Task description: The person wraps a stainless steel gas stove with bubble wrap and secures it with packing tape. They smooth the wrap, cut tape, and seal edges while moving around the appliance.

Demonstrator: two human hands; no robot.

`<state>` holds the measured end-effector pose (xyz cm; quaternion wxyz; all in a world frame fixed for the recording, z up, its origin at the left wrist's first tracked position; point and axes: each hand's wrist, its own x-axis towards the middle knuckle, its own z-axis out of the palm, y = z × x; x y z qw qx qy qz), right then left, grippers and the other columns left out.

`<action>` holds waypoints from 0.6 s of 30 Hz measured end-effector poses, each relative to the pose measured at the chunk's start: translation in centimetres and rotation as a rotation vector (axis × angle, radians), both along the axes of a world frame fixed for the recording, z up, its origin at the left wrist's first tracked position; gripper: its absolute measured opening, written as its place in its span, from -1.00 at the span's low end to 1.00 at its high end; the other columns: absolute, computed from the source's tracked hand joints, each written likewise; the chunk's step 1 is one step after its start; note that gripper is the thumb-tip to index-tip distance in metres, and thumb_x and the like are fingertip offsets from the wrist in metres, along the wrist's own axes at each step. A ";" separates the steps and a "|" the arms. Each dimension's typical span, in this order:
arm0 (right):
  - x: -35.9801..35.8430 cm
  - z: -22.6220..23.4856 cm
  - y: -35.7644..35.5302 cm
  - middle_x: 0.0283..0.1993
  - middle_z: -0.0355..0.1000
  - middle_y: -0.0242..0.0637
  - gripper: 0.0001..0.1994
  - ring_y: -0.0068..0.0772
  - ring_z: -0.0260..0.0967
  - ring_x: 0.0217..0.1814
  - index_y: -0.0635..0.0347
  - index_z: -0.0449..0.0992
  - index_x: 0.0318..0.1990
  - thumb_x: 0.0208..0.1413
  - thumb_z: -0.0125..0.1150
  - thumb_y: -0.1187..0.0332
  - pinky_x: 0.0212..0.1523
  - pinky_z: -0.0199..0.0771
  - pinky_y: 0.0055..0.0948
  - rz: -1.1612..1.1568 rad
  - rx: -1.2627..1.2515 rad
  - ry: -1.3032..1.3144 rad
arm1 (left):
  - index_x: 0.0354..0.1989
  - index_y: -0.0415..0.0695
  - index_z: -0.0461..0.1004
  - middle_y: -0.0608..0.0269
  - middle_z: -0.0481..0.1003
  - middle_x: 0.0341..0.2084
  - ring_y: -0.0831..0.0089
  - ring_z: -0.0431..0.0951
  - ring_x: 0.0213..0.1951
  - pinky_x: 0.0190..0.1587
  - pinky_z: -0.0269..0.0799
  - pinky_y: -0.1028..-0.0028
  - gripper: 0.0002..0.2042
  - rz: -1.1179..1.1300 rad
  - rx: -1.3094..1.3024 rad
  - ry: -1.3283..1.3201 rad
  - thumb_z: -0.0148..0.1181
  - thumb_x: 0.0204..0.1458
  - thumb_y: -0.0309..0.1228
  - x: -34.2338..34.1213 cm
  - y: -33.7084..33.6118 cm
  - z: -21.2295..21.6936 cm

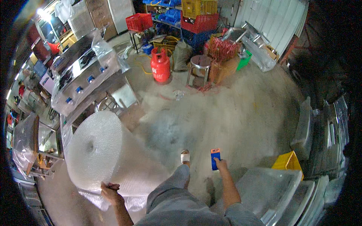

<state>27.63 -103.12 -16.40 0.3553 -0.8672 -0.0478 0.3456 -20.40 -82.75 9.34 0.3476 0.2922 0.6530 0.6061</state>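
Note:
A big roll of clear bubble wrap (94, 150) stands at my left, with a loose sheet trailing from it over the floor. My left hand (110, 192) is in front of the roll's lower edge, fingers curled closed; whether they pinch the film or something small cannot be made out. On the right, my right hand (221, 165) grips a flat blue pack with an orange end (215, 155) out over the floor. The thumb lies across its face.
A plastic-wrapped steel gas stove (81, 71) stands at the left. Farther off are a red gas cylinder (161, 66), a round metal stool (200, 62) and stacked crates (200, 22). Wrapped panels (267, 188) and a yellow crate (288, 162) are close at the right.

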 end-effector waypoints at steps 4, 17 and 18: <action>8.2 -0.7 9.2 -0.38 0.56 -0.12 -0.48 -0.26 0.53 -0.41 0.44 0.59 -0.32 0.01 0.34 -0.02 -0.35 0.51 -0.26 -0.029 0.128 0.165 | -0.68 -0.17 0.27 0.19 0.28 -0.84 0.34 0.37 -0.73 -0.60 0.32 0.36 -0.51 0.071 0.081 0.330 -0.12 0.26 -0.11 7.5 10.3 0.0; 40.1 3.2 40.1 -0.38 0.54 -0.09 -0.51 -0.28 0.53 -0.39 0.49 0.56 -0.29 -0.02 0.31 0.07 -0.34 0.51 -0.29 0.148 0.035 0.038 | -0.20 -0.24 0.39 0.32 0.24 -0.57 0.50 0.28 -0.62 -0.57 0.27 0.50 -0.73 0.371 -0.082 0.455 -0.01 0.24 -0.23 10.5 27.4 1.4; 42.7 3.2 43.0 -0.40 0.54 -0.13 -0.54 -0.29 0.51 -0.42 0.45 0.57 -0.29 -0.01 0.31 0.07 -0.36 0.50 -0.28 0.134 0.096 0.101 | -0.21 -0.22 0.38 0.34 0.20 -0.55 0.50 0.24 -0.62 -0.56 0.26 0.50 -0.71 0.419 -0.081 0.452 -0.01 0.25 -0.20 12.1 27.6 1.9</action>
